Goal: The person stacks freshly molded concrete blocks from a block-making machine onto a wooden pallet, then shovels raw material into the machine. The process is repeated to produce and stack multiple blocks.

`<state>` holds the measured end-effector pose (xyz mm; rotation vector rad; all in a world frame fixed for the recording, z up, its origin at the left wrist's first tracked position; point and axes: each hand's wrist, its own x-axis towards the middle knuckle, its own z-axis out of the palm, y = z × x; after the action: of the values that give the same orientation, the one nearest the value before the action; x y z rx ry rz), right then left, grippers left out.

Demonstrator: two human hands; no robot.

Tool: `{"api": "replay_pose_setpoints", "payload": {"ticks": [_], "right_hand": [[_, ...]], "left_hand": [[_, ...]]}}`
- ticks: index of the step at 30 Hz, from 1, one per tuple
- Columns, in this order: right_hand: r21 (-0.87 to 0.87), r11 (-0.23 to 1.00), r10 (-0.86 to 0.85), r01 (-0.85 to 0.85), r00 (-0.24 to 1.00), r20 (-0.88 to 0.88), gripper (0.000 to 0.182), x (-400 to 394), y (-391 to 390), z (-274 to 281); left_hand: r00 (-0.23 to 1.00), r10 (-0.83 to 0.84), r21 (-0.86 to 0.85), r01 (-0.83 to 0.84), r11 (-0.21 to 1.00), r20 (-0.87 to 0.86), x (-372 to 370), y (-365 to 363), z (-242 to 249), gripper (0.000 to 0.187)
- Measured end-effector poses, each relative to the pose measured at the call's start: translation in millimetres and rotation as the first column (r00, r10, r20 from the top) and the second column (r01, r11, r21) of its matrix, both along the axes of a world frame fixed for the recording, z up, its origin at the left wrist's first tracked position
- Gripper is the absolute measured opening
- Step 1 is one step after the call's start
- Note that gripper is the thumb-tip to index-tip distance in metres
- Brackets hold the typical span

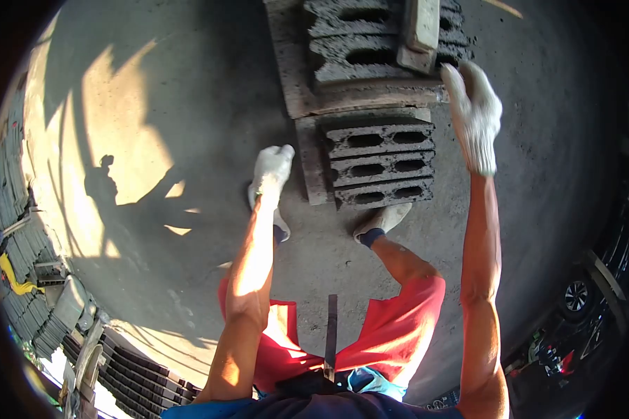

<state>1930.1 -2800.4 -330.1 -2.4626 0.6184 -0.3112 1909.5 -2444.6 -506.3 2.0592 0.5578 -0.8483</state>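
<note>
My left hand [273, 169], in a white knitted glove, hangs left of the blocks with its fingers curled closed and nothing showing in them. My right hand [476, 112], gloved the same way, has its thumb and fingers apart beside the right end of a wooden board [370, 96]. Three hollow concrete blocks [383, 166] sit in a row on a lower board [313, 164] by my feet. Beyond them, more hollow concrete blocks [353, 50] rest on the upper board. A pale rectangular bar [422, 31] lies across those far blocks.
My shoes stand on the grey concrete floor [307, 269], the right one [391, 218] close against the near blocks. Stacked grey pieces [28, 258] line the far left, with a yellow item [15, 277] on them. A dark vehicle with a wheel [576, 296] is at the right.
</note>
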Motion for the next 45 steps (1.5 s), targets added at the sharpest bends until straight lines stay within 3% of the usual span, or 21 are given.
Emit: {"api": "replay_pose_setpoints", "payload": {"ticks": [1, 2, 4, 7, 9, 11, 14, 18, 21, 24, 26, 27, 28, 30, 32, 35, 38, 39, 41, 42, 45], "right_hand": [[-0.287, 0.957, 0.056, -0.048, 0.998, 0.017, 0.068, 23, -4, -8], [-0.405, 0.913, 0.063, -0.059, 0.998, -0.002, 0.080, 46, -5, -12], [-0.273, 0.960, -0.012, -0.062, 0.966, -0.259, 0.085, 84, 13, 14], [-0.284, 0.958, -0.031, -0.048, 0.963, -0.267, 0.083, 110, 25, 16], [-0.231, 0.972, -0.016, -0.048, 0.963, -0.270, 0.079, 119, 20, 10], [-0.148, 0.988, -0.011, -0.038, 0.949, -0.316, 0.069, 118, 20, 9], [-0.094, 0.991, 0.077, -0.098, 0.975, -0.209, 0.062, 104, 18, 10], [-0.056, 0.998, -0.055, 0.042, 0.962, -0.266, 0.049, -17, 53, 56], [-0.149, 0.945, -0.328, 0.292, 0.852, -0.408, 0.053, -113, 1, -9], [-0.179, 0.898, -0.437, 0.402, 0.764, -0.474, 0.051, -163, -34, -85], [-0.068, 0.913, -0.381, 0.403, 0.779, -0.498, 0.049, -176, 0, -146], [-0.187, 0.930, -0.367, 0.316, 0.797, -0.479, 0.045, -181, 43, -179], [0.004, 0.938, -0.291, 0.347, 0.792, -0.536, 0.045, -167, 92, -161], [0.058, 0.993, 0.116, -0.100, 0.853, -0.509, 0.043, -142, 176, -146], [0.140, 0.941, 0.339, -0.309, 0.833, -0.438, 0.035, -127, 236, -126], [0.049, 0.961, 0.266, -0.274, 0.852, -0.451, 0.033, -141, 219, -127], [-0.055, 0.986, 0.102, -0.155, 0.837, -0.538, 0.035, -170, 121, -137], [-0.144, 0.989, -0.115, 0.030, 0.770, -0.628, 0.036, -184, 86, -135], [-0.213, 0.908, -0.418, 0.361, 0.757, -0.502, 0.046, -231, 9, -162], [-0.270, 0.823, -0.548, 0.499, 0.575, -0.607, 0.053, -234, -15, -156], [-0.240, 0.806, -0.585, 0.541, 0.669, -0.458, 0.056, -235, -21, -114]], "left_hand": [[0.996, -0.083, -0.012, 0.083, 0.996, -0.018, -5, 9, 19, 0.035], [0.985, -0.166, -0.024, 0.165, 0.986, -0.036, -11, 18, 42, 0.036], [0.958, -0.280, 0.005, 0.280, 0.960, 0.056, -13, 30, 106, 0.037], [0.931, -0.353, 0.023, 0.356, 0.934, -0.092, -25, 63, 169, 0.031], [0.957, -0.270, -0.135, 0.256, 0.957, -0.103, -47, 88, 196, 0.030], [0.950, -0.298, -0.123, 0.286, 0.950, -0.096, -51, 101, 229, 0.030], [0.850, -0.526, 0.033, 0.526, 0.850, -0.025, -67, 123, 222, 0.029], [0.910, -0.402, -0.153, 0.414, 0.897, 0.105, -96, 129, 198, 0.025], [0.900, -0.432, -0.170, 0.436, 0.884, 0.059, -98, 109, 198, 0.024], [0.899, -0.435, -0.137, 0.439, 0.888, 0.057, -106, 103, 171, 0.025], [0.914, -0.402, -0.144, 0.405, 0.903, 0.047, -98, 88, 176, 0.019], [0.920, -0.391, -0.156, 0.388, 0.908, 0.014, -102, 84, 176, 0.018], [0.925, -0.378, -0.167, 0.370, 0.914, -0.019, -106, 80, 180, 0.017], [0.903, -0.427, -0.151, 0.428, 0.891, 0.041, -113, 76, 178, 0.017], [0.880, -0.474, -0.142, 0.473, 0.869, 0.027, -118, 78, 177, 0.020], [0.899, -0.438, -0.167, 0.433, 0.886, 0.002, -130, 70, 181, 0.026], [0.910, -0.411, -0.123, 0.414, 0.902, 0.055, -129, 84, 176, 0.027], [0.913, -0.408, -0.144, 0.402, 0.904, -0.011, -121, 81, 181, 0.028], [0.898, -0.441, -0.117, 0.439, 0.891, 0.011, -120, 84, 176, 0.028], [0.890, -0.455, -0.102, 0.455, 0.885, 0.023, -120, 86, 174, 0.029], [0.897, -0.440, -0.111, 0.441, 0.891, 0.039, -116, 75, 185, 0.029]]}}
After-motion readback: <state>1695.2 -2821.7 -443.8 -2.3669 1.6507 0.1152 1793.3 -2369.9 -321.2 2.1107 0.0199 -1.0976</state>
